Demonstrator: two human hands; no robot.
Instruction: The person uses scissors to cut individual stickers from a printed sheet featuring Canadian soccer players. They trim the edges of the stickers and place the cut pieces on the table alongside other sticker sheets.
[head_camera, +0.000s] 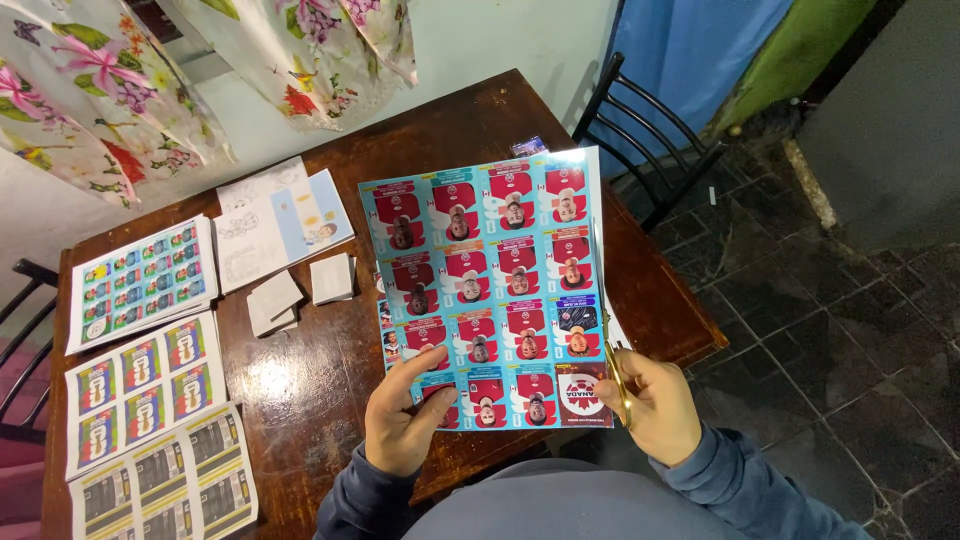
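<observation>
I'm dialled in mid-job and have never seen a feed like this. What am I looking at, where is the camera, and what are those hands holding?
There is one picture, taken by a camera worn on a person's head and looking down, so the arms at the bottom are that person's own. No machine is involved, only two bare hands. The left hand grips the lower edge of a large sheet of red and blue picture cards, held up over a dark wooden table. The right hand holds scissors at the sheet's right edge. On the table lie more printed sheets at the left, a pale booklet and small stacks of cut cards. A black chair stands behind the table.
</observation>
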